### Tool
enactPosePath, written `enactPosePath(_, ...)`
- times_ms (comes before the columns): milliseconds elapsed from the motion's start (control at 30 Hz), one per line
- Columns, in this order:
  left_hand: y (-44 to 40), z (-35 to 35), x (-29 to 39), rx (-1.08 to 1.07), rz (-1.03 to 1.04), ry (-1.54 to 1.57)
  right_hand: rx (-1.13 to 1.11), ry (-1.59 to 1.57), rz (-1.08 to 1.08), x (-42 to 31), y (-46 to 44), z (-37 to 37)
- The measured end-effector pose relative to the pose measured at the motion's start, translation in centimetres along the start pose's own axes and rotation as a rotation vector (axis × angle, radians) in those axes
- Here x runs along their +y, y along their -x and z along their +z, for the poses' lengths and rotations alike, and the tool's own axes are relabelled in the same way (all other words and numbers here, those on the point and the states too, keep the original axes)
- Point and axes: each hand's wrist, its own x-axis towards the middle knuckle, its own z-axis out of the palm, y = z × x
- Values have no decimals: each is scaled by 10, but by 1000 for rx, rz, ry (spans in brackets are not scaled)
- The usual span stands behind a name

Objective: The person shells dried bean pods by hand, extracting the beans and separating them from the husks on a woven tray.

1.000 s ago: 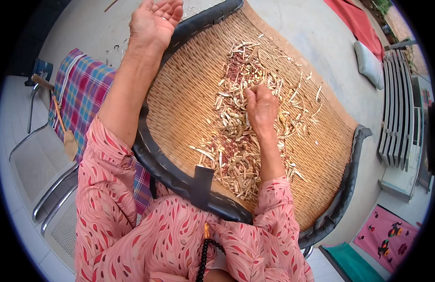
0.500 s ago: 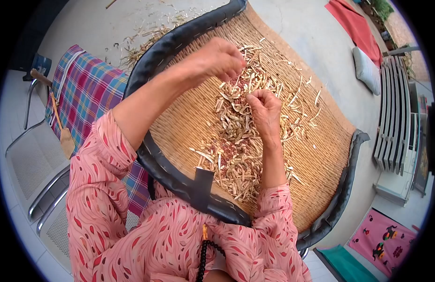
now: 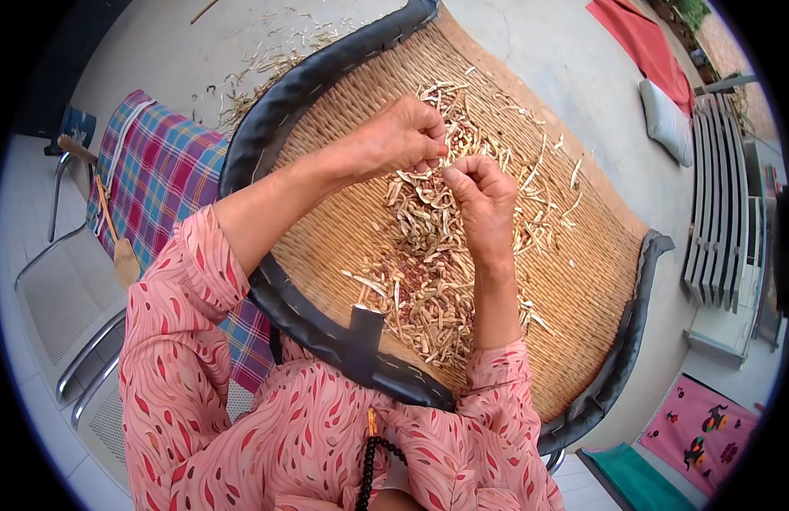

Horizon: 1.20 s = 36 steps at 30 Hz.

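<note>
My left hand is over the upper part of the woven tray, its fingers closed in a pinch. Just beside it on the right, my right hand is closed too, thumb against bent fingers. The two sets of fingertips nearly meet; whatever lies between them is too small to make out. Below both hands spreads a heap of dry, pale bean pods, split and curled, with small reddish beans mixed in. My hands hide part of the heap.
The tray has a black padded rim. A plaid cloth hangs over a metal chair at the left, near a wooden spatula. Loose pods lie on the floor. Stacked slatted panels and a pillow are at right.
My left hand has moved down, closer to my right hand, and its fingertips now nearly touch it. My right hand has stayed almost in place, still pinched.
</note>
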Motion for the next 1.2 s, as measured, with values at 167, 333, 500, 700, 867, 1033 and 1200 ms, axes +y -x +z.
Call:
enactPosePath(167,0,2,1,1,19,-39,-42,-329,195,1,-1,-6)
enactPosePath(333,0,1,1,-11,82,-173,-64,-486,266,10,-4,-10)
enactPosePath(500,-2,-1,1,-14,119,-337,-82,-475,270,12,-5,-12)
enactPosePath(700,0,-6,4,-11,114,-332,136,342,-139,12,-1,-6)
enactPosePath(867,-2,-4,-2,-17,69,-360,95,74,-41,-1,-1,3)
enactPosePath(1033,1,-2,0,-49,79,-330,37,228,-86,-5,-1,1)
enactPosePath(1200,0,-4,2,-122,152,-299,103,408,-160,-5,2,5)
